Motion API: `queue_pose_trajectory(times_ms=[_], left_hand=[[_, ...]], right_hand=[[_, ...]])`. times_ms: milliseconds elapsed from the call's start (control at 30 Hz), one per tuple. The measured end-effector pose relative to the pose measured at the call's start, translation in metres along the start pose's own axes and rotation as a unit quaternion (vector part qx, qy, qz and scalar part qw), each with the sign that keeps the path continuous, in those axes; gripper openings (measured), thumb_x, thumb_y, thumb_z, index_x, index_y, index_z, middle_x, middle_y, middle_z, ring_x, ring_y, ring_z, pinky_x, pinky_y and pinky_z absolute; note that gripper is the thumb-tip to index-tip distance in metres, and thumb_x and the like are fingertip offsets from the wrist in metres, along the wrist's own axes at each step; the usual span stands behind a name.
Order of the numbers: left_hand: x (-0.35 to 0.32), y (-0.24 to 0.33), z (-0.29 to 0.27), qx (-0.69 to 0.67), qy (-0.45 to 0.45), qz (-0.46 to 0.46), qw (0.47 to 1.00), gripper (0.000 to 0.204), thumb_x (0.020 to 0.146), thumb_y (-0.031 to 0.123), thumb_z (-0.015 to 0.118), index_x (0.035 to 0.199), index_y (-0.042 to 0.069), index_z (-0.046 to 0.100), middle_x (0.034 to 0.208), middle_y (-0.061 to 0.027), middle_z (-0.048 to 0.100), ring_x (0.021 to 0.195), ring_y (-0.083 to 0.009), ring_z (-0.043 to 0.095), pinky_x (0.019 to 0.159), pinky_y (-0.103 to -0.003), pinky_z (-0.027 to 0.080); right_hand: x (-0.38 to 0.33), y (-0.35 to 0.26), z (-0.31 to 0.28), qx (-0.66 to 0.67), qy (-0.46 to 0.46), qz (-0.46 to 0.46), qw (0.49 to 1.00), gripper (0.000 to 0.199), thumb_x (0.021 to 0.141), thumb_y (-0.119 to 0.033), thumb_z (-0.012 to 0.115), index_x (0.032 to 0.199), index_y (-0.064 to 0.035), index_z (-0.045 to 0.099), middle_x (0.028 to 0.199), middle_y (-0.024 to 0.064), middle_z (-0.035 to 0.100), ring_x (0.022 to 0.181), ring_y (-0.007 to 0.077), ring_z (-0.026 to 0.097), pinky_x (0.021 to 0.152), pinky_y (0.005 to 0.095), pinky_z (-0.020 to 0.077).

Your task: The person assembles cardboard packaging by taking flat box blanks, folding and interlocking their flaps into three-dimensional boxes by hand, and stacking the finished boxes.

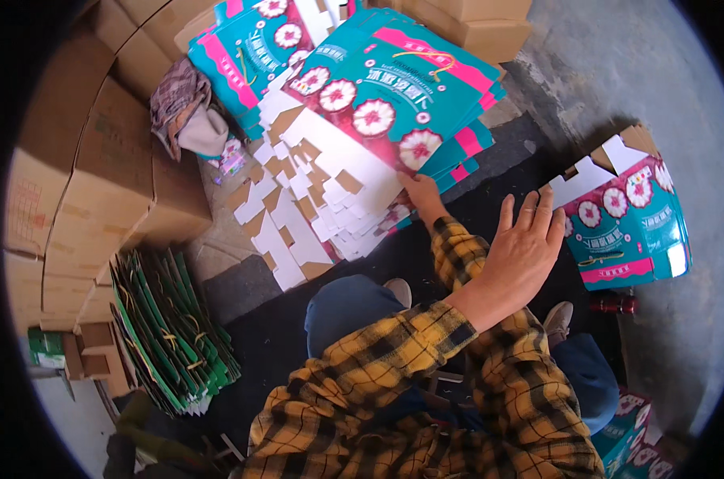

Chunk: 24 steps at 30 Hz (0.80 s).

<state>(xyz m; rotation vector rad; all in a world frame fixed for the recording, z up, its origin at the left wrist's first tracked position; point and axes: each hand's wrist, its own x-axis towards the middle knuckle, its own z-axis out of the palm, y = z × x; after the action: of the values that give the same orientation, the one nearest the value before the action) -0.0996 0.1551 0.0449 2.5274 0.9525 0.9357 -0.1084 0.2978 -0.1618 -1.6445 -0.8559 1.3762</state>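
One big pile of flat teal, pink and white cardboard boxes [354, 144] has too many to count. Near it are two bare hands, one left hand [517, 259] and one right hand [422, 194], and two pale shoes [559, 319]. Left of it: one green cardboard bundle [174, 335]. Right of it: one shiny red tube [615, 303].

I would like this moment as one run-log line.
left hand: open, near teal carton pile | right hand: at flat-carton stack edge | plaid sleeves: crossed, left over right

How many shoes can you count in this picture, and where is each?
2. One pale shoe shows beside the left knee; the other pale shoe shows just beyond the right knee. Both are partly covered; others may be hidden.
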Motion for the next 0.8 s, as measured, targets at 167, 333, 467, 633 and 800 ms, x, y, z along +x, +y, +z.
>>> queue_pose_trajectory(times_ms=[167, 333, 467, 633, 800], left_hand=[[-0.006, -0.007, 0.000, 0.001, 0.016, 0.003, 1.000, 0.057, 0.080, 0.022, 0.068, 0.128, -0.003, 0.049, 0.138, -0.0249, 0.040, 0.128, -0.0367, 0.041, 0.106, -0.055, 0.029], [-0.005, -0.043, -0.033, 0.030, 0.015, -0.043, 0.999, 0.040, 0.074, 0.007, 0.060, 0.114, 0.000, 0.056, 0.118, -0.0165, 0.054, 0.113, -0.0344, 0.052, 0.093, -0.053, 0.039], [-0.030, -0.101, -0.087, 0.132, -0.019, -0.034, 0.990, 0.049, 0.074, 0.002, 0.059, 0.122, 0.006, 0.055, 0.121, -0.0196, 0.056, 0.113, -0.0372, 0.053, 0.092, -0.048, 0.044], [-0.051, -0.074, -0.111, 0.145, -0.207, -0.074, 0.965, 0.073, 0.075, 0.022, 0.066, 0.141, 0.010, 0.040, 0.140, -0.0203, 0.041, 0.126, -0.0408, 0.043, 0.104, -0.054, 0.035], [-0.045, -0.043, -0.084, 0.032, -0.179, 0.109, 0.977, 0.079, 0.071, 0.024, 0.069, 0.142, 0.007, 0.038, 0.136, -0.0238, 0.042, 0.125, -0.0411, 0.043, 0.104, -0.049, 0.036]], right_hand=[[-0.025, -0.033, -0.041, 0.156, 0.017, -0.159, 0.975, 0.028, 0.090, -0.031, 0.064, 0.088, -0.0024, 0.063, 0.074, 0.0025, 0.062, 0.062, 0.0099, 0.058, 0.054, 0.0259, 0.0467], [-0.087, -0.076, -0.165, 0.159, 0.032, -0.164, 0.973, 0.023, 0.088, -0.029, 0.060, 0.093, -0.0067, 0.062, 0.080, 0.0042, 0.064, 0.070, 0.0151, 0.063, 0.063, 0.0290, 0.0516], [-0.145, -0.097, -0.284, 0.246, 0.107, -0.116, 0.956, 0.024, 0.084, -0.030, 0.064, 0.094, -0.0072, 0.063, 0.076, 0.0052, 0.065, 0.063, 0.0187, 0.064, 0.061, 0.0298, 0.0533], [-0.204, -0.108, -0.378, 0.271, 0.085, -0.120, 0.951, 0.022, 0.087, -0.025, 0.062, 0.090, -0.0038, 0.067, 0.080, 0.0087, 0.070, 0.069, 0.0205, 0.068, 0.063, 0.0313, 0.0560], [-0.259, -0.119, -0.395, 0.263, 0.092, -0.116, 0.953, 0.018, 0.086, -0.023, 0.062, 0.086, -0.0052, 0.066, 0.075, 0.0078, 0.069, 0.063, 0.0198, 0.067, 0.059, 0.0315, 0.0556]])
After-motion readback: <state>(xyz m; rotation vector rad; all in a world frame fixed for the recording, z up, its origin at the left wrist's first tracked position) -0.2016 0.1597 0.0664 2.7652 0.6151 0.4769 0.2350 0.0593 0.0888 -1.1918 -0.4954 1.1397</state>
